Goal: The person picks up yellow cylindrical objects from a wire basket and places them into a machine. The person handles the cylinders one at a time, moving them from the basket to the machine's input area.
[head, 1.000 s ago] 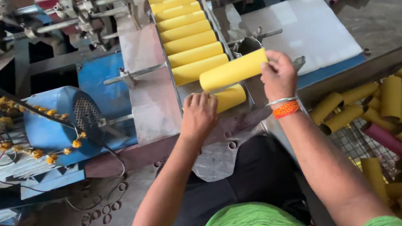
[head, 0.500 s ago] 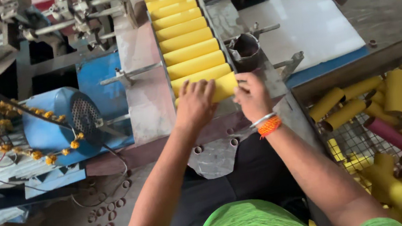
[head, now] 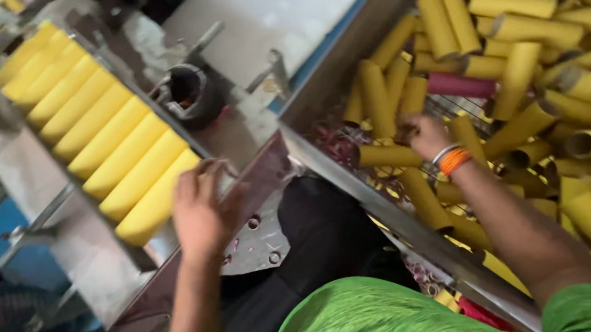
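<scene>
Yellow cardboard tubes everywhere. Row of yellow tubes (head: 106, 138) lies side by side in the metal feed tray (head: 44, 214), running diagonally from upper left down toward the person. Nearest tube in that row (head: 157, 206) sits at the lower end, just beside the left hand (head: 201, 212).

L hand: hovers at the tray's lower end, fingers spread and loosely curled, blurred, nothing gripped. Fingertips near the end of the last tube; contact can't be told from this view.

R hand (head: 428, 136): reached into the bin (head: 380, 201) on the right, orange + white bands on the wrist (head: 450, 158). Fingers closed down among the tubes, seems to be on a yellow tube (head: 386, 155) lying crosswise at the bin's near wall. Palm faces down so the actual grip is hidden; can't confirm it's clamped.

Bin contents: loose pile of yellow tubes (head: 513, 11), mixed orientations, some end-on showing hollow cores. One pink/red tube (head: 463, 85) lies on top, just above the r hand. Wire mesh visible under the pile near the hand.

Between tray and bin: dark round cup-shaped machine part (head: 189, 93) and a pale flat panel (head: 265, 15) w/ blue edge. Green shirt (head: 370, 319) at bottom of frame, dark cloth over the lap.
</scene>
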